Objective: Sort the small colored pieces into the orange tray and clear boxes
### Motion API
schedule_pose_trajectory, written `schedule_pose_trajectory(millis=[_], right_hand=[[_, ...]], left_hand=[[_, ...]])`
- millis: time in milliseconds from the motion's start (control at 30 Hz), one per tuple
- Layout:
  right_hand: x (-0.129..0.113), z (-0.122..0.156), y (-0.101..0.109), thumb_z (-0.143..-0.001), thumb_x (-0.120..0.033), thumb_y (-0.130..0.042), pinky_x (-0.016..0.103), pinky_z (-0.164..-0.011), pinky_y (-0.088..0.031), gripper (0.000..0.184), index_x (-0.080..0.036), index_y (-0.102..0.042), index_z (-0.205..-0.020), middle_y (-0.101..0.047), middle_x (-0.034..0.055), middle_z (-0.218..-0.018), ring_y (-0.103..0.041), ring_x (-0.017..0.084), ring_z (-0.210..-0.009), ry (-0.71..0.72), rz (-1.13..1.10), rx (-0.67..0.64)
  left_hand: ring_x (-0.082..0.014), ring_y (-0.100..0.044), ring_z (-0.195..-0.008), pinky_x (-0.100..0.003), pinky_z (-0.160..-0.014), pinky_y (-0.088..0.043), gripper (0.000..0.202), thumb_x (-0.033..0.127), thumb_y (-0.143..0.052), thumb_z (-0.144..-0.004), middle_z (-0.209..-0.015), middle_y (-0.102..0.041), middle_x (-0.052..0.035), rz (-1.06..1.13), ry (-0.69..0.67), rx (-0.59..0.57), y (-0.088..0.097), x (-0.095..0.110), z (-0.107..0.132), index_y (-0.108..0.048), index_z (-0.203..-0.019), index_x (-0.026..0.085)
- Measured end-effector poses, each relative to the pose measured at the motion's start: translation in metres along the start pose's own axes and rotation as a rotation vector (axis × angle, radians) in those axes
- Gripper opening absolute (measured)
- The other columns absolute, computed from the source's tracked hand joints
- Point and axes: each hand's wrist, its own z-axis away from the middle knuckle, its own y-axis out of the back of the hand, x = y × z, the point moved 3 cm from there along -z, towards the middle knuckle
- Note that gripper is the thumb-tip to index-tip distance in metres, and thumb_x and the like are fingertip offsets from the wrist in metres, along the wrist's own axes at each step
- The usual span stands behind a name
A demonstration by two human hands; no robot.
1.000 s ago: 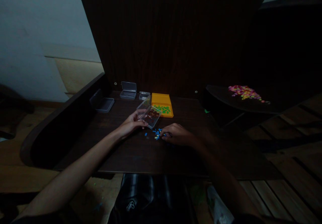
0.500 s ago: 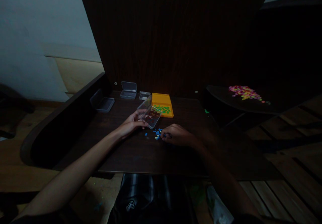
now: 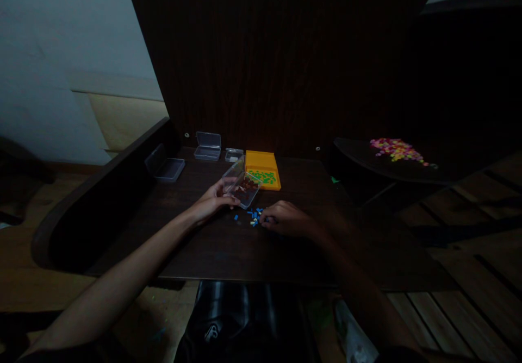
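My left hand [image 3: 217, 199] grips a clear plastic box [image 3: 247, 202] by its left side, tilted, with its lid up. Small brown pieces [image 3: 248, 185] lie inside it. Just to the right, my right hand [image 3: 285, 218] is closed at a small pile of blue and pale yellow pieces [image 3: 255, 217] on the dark tabletop [image 3: 228, 254]. Its fingertips touch the pile's right edge; whether a piece is pinched between them is hidden. Behind the clear box stands an open yellow box [image 3: 279, 184] holding several green pieces [image 3: 264, 177].
Open clear boxes stand at the back left: one by the side panel [image 3: 170, 170], one near the back board [image 3: 207, 153] and a smaller one [image 3: 234, 154]. A heap of pink, red and yellow pieces [image 3: 397, 150] lies on a dark shelf [image 3: 362, 162] to the right.
Almost nothing differs. My right hand's fingers have shifted very slightly at the blue pile, while my left hand keeps the clear box in place.
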Motion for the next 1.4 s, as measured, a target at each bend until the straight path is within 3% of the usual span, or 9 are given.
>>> schedule_pose_trajectory(millis=[200, 367, 600, 800, 1400], right_hand=[[-0.007, 0.013, -0.002, -0.09, -0.033, -0.059, 0.027, -0.079, -0.038, 0.021, -0.023, -0.073, -0.101, -0.074, 0.0038, -0.097, -0.063, 0.019, -0.092, -0.043, 0.012, 0.02], [-0.007, 0.027, -0.008, -0.086, -0.044, -0.065, 0.032, -0.085, -0.039, 0.029, -0.025, -0.071, -0.107, -0.072, 0.0037, -0.093, -0.061, 0.022, -0.097, -0.056, -0.019, 0.025], [-0.011, 0.032, -0.013, -0.087, -0.041, -0.065, 0.034, -0.085, -0.039, 0.03, -0.025, -0.069, -0.112, -0.071, 0.0048, -0.1, -0.06, 0.022, -0.097, -0.091, -0.022, 0.016], [-0.015, 0.033, -0.019, -0.088, -0.039, -0.064, 0.031, -0.079, -0.039, 0.025, -0.026, -0.071, -0.107, -0.07, 0.0037, -0.091, -0.06, 0.019, -0.088, -0.147, -0.036, 0.054], [-0.015, 0.035, -0.023, -0.089, -0.029, -0.061, 0.029, -0.079, -0.039, 0.025, -0.025, -0.071, -0.111, -0.069, 0.0028, -0.086, -0.059, 0.017, -0.085, -0.103, -0.046, 0.066]], left_hand=[[-0.0116, -0.064, -0.073, -0.024, -0.063, -0.048, 0.067, 0.007, -0.077, -0.057, -0.105, -0.066, -0.0048, -0.011, 0.0, -0.018, 0.001, -0.001, 0.0, -0.054, -0.119, 0.018], [-0.0122, -0.064, -0.074, -0.024, -0.06, -0.048, 0.068, 0.006, -0.078, -0.057, -0.106, -0.066, -0.0052, 0.001, -0.008, -0.023, 0.0, -0.001, 0.0, -0.053, -0.119, 0.018], [-0.0137, -0.065, -0.074, -0.023, -0.058, -0.048, 0.063, 0.004, -0.078, -0.058, -0.101, -0.068, -0.0055, 0.027, -0.041, -0.049, 0.0, -0.001, -0.002, -0.055, -0.115, 0.018], [-0.0143, -0.065, -0.075, -0.024, -0.059, -0.048, 0.066, 0.006, -0.078, -0.057, -0.102, -0.068, -0.0062, -0.005, -0.03, -0.026, 0.001, -0.001, -0.002, -0.053, -0.117, 0.017], [-0.0139, -0.065, -0.073, -0.024, -0.059, -0.048, 0.063, 0.005, -0.078, -0.059, -0.101, -0.069, -0.0059, -0.003, -0.041, -0.04, -0.001, 0.001, 0.0, -0.055, -0.116, 0.017]])
